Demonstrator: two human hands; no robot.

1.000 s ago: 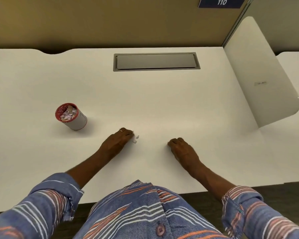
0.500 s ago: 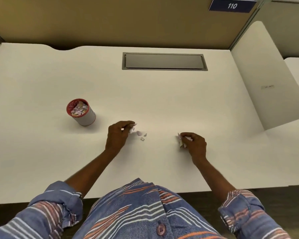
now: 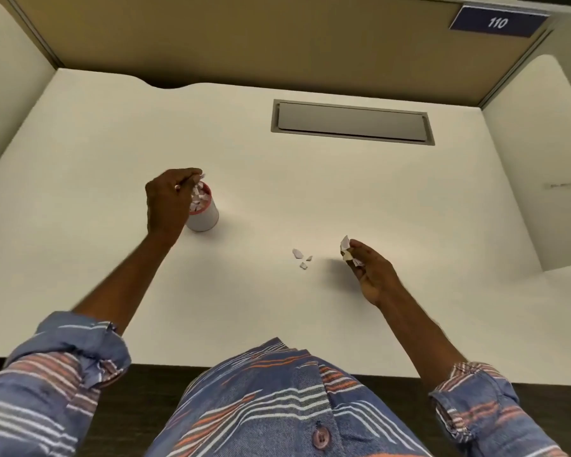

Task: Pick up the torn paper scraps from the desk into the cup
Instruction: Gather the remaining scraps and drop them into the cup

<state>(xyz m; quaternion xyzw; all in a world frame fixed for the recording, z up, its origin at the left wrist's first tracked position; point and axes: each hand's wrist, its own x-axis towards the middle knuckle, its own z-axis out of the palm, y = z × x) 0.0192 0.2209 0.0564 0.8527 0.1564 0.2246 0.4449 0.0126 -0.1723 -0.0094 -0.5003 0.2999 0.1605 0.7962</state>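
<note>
Paper scraps (image 3: 302, 258): three small torn pieces lie loose on the white desk (image 3: 393, 199), near-centre, between the two hands and just left of the right hand. More scraps fill the cup (image 3: 203, 212), which stands upright left of centre, well apart from the loose pieces.

Edges and room: desk near edge runs along the bottom, by the person's striped shirt (image 3: 277, 400). Tan partition wall (image 3: 244, 37) closes the far side; white side panels close the left (image 3: 10, 103) and right (image 3: 538, 166). Desk surface between cup and loose scraps is bare; so is the wide stretch right of the right hand.

Left hand (image 3: 167, 202): over the cup's mouth, fingers curled downward and pinched together, white scraps at the fingertips just above the rim. The hand hides the cup's left side.

Right hand (image 3: 370, 268): raised just off the desk, fingers closed narrowly around a bunch of scraps (image 3: 346, 250) that stick out past the fingertips on the left.

Other: grey rectangular cable hatch (image 3: 351, 122) set flush in the desk on the far side, right of centre. Blue plate reading "110" (image 3: 496, 22) on the far wall, upper right.
</note>
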